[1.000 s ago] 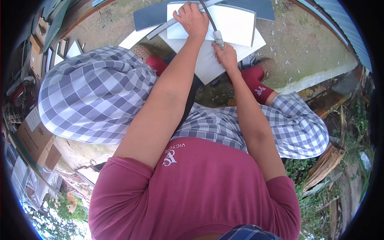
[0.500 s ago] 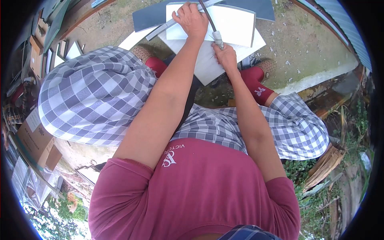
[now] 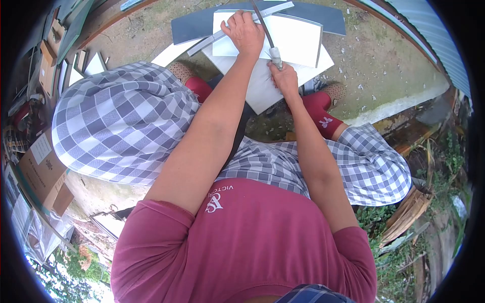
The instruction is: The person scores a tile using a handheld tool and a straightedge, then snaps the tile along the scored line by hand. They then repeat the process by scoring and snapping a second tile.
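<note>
My left hand (image 3: 246, 34) presses down with bent fingers on a narrow metal straightedge (image 3: 279, 8), which lies slantwise over a bright white sheet (image 3: 295, 43). In my right hand (image 3: 284, 78) is the pale, wrapped handle of a knife (image 3: 270, 39) with a long, thin, dark blade. The blade points away from me and crosses over the straightedge just right of my left fingers; its tip runs out of the top of the view. Beneath the white sheet sits a greyish-white board (image 3: 257, 98), one corner toward me.
A dark grey panel (image 3: 331, 19) lies behind the sheet on the concrete floor (image 3: 386, 70), which is littered with small pale scraps. My red-socked feet flank the board. Offcuts (image 3: 94, 65) and a cardboard box (image 3: 40, 166) stand at the left; split wood (image 3: 406, 214) and plants are at the right.
The whole scene sits slightly lower in view, as the camera has shifted. Both hands keep the same holds, and the knife still crosses the straightedge.
</note>
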A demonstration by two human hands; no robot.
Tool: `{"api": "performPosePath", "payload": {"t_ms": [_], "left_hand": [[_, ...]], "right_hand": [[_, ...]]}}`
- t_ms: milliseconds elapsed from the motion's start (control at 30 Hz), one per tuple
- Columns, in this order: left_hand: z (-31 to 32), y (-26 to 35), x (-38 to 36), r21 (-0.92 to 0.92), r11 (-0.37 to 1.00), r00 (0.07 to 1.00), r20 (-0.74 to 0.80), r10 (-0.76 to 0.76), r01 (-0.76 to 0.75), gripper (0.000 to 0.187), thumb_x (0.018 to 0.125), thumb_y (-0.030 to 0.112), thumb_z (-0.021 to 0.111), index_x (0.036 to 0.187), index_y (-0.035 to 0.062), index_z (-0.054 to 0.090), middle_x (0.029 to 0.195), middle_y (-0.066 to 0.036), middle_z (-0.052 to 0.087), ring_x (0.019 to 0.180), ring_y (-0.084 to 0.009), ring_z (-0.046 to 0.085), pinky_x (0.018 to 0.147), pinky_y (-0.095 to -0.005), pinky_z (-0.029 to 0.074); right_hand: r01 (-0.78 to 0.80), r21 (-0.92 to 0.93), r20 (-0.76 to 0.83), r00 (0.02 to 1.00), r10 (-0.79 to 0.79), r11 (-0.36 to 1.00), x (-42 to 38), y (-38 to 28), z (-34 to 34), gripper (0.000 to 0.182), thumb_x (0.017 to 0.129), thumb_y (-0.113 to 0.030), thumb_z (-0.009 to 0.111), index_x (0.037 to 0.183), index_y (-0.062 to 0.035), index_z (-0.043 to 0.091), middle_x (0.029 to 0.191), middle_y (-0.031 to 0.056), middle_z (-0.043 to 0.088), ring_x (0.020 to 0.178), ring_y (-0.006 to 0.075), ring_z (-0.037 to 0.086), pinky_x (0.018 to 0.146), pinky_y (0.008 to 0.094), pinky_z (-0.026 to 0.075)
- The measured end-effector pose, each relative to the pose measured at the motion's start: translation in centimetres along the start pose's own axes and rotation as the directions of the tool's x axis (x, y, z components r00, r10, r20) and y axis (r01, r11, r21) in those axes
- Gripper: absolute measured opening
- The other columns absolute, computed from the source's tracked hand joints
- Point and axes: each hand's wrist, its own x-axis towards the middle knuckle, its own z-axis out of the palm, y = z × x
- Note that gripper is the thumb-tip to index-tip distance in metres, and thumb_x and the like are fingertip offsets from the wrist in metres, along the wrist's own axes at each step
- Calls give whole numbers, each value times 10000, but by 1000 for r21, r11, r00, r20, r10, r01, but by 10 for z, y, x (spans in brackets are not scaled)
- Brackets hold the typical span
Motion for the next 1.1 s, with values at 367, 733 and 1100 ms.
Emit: {"api": "performPosePath", "payload": {"t_ms": [367, 733, 1100], "left_hand": [[0, -1, -1, 6, 1000, 1000, 12, -1, 1, 320, 689, 149, 653, 993, 75, 588, 1115, -79, 560, 1051, -274, 490, 1015, -529, 236], [1, -1, -1, -2, 1000, 1000, 25, -10, 10, 303, 697, 144, 639, 988, 75, 590, 1119, -80, 565, 1045, -275, 495, 1022, -533, 230], [0, -1, -1, -1, 1000, 999, 31, -12, 12, 330, 682, 147, 657, 998, 78, 590, 1127, -83, 562, 1051, -276, 494, 1021, -537, 232]], "right_hand": [[3, 3, -8, 1000, -3, 1000, -3, -4, -1, 384, 860, -396, 608, 843, -15, 652, 593, 78, 620, 505, 179, 600, 534, 328, 486], [6, 7, -11, 1000, -6, 1000, 0, 0, 1, 376, 857, -388, 617, 823, -15, 646, 585, 78, 617, 503, 184, 601, 531, 333, 483], [1, 13, -5, 1000, -1, 1000, -3, -3, 0, 367, 859, -385, 613, 855, -21, 657, 584, 74, 613, 495, 173, 590, 528, 329, 480]]}}
